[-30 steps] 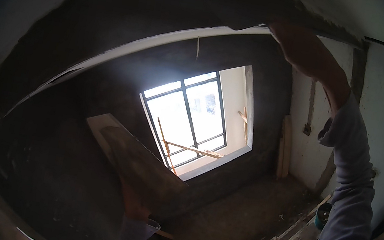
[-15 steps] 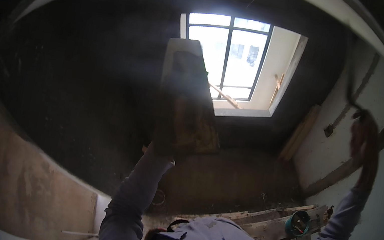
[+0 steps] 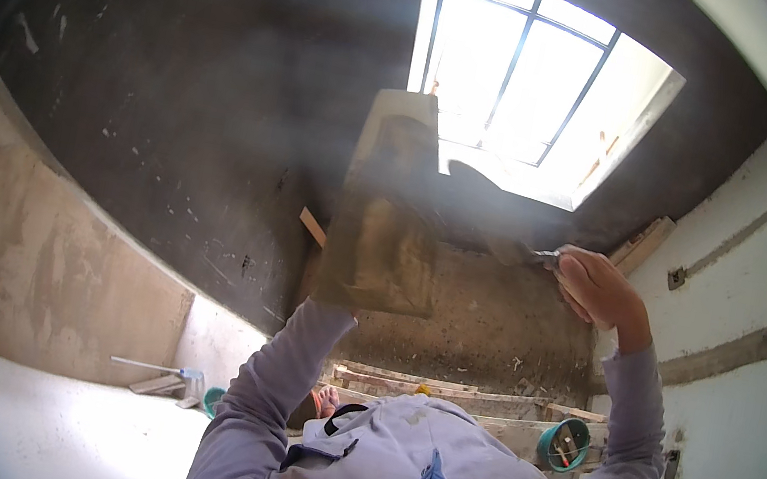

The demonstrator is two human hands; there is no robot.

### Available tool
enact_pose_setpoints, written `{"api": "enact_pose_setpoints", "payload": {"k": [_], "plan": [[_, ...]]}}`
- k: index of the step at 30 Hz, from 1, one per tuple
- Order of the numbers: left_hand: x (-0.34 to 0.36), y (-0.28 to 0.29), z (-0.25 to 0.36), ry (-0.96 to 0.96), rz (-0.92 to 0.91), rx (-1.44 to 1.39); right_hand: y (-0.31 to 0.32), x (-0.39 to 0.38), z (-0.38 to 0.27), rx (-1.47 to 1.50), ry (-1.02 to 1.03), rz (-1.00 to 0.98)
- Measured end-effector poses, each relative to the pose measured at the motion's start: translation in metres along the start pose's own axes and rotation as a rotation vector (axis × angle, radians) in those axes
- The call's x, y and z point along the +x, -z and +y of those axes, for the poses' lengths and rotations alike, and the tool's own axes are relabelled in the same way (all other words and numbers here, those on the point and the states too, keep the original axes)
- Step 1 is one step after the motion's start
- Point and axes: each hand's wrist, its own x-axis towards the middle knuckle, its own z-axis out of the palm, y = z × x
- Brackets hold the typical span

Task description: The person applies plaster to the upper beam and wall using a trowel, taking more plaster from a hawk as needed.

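Note:
Raised in front of me, a long flat plastering hawk (image 3: 390,231) is smeared with brownish plaster, paler at its far end. My left hand (image 3: 338,314) holds it from beneath; the board hides the fingers, leaving only the wrist area in sight. To the right of the board, my right hand (image 3: 601,290) is closed around a trowel (image 3: 510,250). Its handle is mostly covered by the fingers, and its metal blade is smeared by motion, pointing left toward the hawk. A gap separates hawk and trowel.
A bright barred window (image 3: 518,69) opens in the dark wall (image 3: 216,90) ahead. Wooden planks (image 3: 503,432) cross below me, with a teal bucket (image 3: 563,444) holding tools by my right arm. Another teal bucket (image 3: 212,402) stands lower left.
My right hand has come down and leftward, bringing the trowel from raised at the far right toward the hawk. The view has shifted, with the window now higher and farther right.

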Motion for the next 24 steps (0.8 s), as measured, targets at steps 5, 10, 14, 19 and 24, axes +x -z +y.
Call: {"api": "enact_pose_setpoints", "payload": {"k": [5, 10, 14, 19, 24], "plan": [[0.011, -0.011, 0.022, -0.098, 0.006, 0.09, -0.02, -0.035, 0.032, -0.255, 0.259, 0.519], [0.031, -0.027, 0.038, -0.101, -0.044, 0.187, -0.04, -0.047, 0.009, -0.536, 0.496, 0.688], [0.043, -0.041, 0.037, -0.056, -0.097, 0.242, -0.056, -0.036, 0.026, -0.649, 0.63, 0.832], [0.06, -0.06, 0.027, 0.05, -0.187, 0.302, -0.031, -0.023, 0.032, -0.624, 0.658, 1.036], [0.063, -0.079, 0.018, 0.084, -0.219, 0.346, 0.012, -0.019, 0.03, -0.735, 0.636, 1.217]]}}
